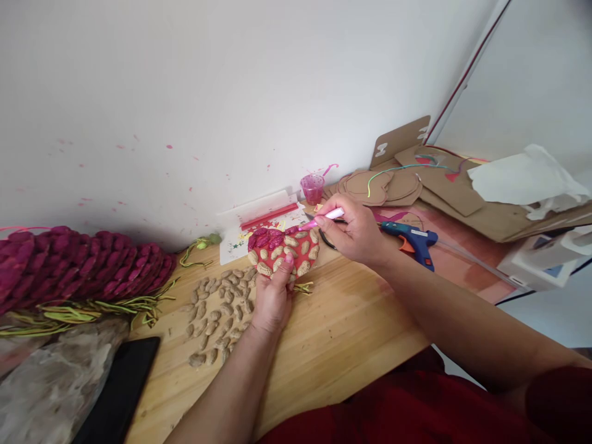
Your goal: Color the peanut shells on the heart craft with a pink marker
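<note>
My left hand (274, 296) grips a red heart-like piece covered with peanuts (303, 248), its thumb pressed on the front. Peanuts along the upper left of the piece are coated magenta; the others are bare tan. My right hand (351, 231) holds a paintbrush (330, 216) with a whitish-pink handle. The brush tip, pink with paint, meets the upper edge of the piece. Many loose peanuts (215, 314) lie on the wooden table (342, 327) left of my left hand. A clear cup of pink paint (312, 189) stands behind my right hand.
At the left, a row of magenta peanut pieces (92, 265) stands above green-yellow strings (78, 311). A blue glue gun (416, 237) lies right of my right hand. Cardboard cutouts (386, 187) and sheets are stacked at the back right, by a white machine (541, 259). A paint-spattered wall (231, 111) rises behind.
</note>
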A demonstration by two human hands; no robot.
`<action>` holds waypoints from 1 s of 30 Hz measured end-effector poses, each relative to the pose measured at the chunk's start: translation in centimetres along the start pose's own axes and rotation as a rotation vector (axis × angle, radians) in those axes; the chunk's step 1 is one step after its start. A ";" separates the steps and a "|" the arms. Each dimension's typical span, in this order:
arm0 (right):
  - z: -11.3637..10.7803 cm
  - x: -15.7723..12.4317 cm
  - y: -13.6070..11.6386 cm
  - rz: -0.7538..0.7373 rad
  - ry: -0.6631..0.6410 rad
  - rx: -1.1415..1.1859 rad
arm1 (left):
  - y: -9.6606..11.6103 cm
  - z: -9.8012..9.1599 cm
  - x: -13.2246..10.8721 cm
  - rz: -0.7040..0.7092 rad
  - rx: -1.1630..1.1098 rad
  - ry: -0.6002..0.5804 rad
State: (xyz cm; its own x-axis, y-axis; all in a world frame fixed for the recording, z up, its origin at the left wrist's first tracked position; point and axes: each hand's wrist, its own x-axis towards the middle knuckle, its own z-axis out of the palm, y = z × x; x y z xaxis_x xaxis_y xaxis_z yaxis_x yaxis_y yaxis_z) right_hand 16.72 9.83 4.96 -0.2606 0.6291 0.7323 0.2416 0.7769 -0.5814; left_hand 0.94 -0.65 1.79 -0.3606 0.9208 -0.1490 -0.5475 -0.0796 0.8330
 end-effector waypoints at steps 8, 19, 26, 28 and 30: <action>0.0 0.1 0.3 0.036 0.000 0.108 | -0.1 -0.3 0.1 0.006 0.008 0.012; 0.2 0.1 0.4 0.025 0.008 0.073 | 0.0 0.0 0.1 0.009 0.038 -0.003; 0.3 -0.1 0.0 0.038 -0.023 0.092 | -0.5 -0.1 0.1 0.055 0.052 -0.029; 0.3 -0.1 0.1 0.041 -0.012 0.069 | -0.6 -0.2 0.1 0.064 0.051 -0.031; 0.2 0.0 0.1 0.039 0.001 0.042 | -0.7 -0.3 0.2 0.078 0.058 -0.029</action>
State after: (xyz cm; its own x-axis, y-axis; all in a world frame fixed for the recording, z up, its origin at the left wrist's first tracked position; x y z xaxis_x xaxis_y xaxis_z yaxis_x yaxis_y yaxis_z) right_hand 16.53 9.91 4.81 -0.2508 0.6587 0.7093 0.2116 0.7523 -0.6239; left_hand 1.04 -0.52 0.98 -0.3776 0.9235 -0.0678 -0.4738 -0.1298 0.8710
